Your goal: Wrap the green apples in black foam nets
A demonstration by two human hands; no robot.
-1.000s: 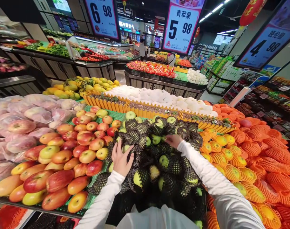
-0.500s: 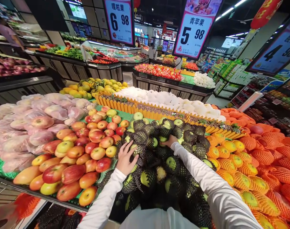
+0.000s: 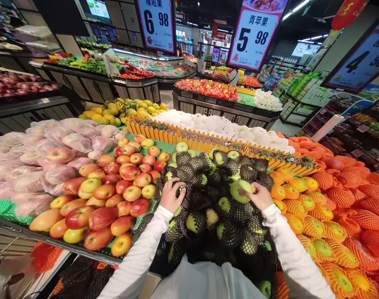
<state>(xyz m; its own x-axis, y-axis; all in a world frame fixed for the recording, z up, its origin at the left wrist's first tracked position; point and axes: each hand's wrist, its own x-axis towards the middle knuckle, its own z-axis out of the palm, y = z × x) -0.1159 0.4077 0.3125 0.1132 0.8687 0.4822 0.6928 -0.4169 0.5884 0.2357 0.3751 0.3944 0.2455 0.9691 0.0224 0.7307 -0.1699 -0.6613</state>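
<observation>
In the head view, my right hand (image 3: 260, 196) grips a bare green apple (image 3: 239, 191) between thumb and fingers, just above the pile. My left hand (image 3: 172, 195) is curled on a black foam net sleeve (image 3: 185, 207) at the left side of the heap; whether an apple sits inside it is hidden. Around both hands lie several green apples in black nets, such as this netted apple (image 3: 195, 223). A few bare green apples (image 3: 182, 147) rest at the back of the heap.
Red and yellow apples (image 3: 100, 218) lie to the left, with bagged fruit (image 3: 60, 155) beyond. Orange-netted fruit (image 3: 321, 214) fills the right side. A yellow fence divider (image 3: 195, 143) and white-wrapped fruit (image 3: 220, 124) stand behind. Price screens (image 3: 254, 37) hang above.
My right hand has come out of the back of the heap toward the right, now with a bare green apple in it. My left hand's fingers have curled in on the net.
</observation>
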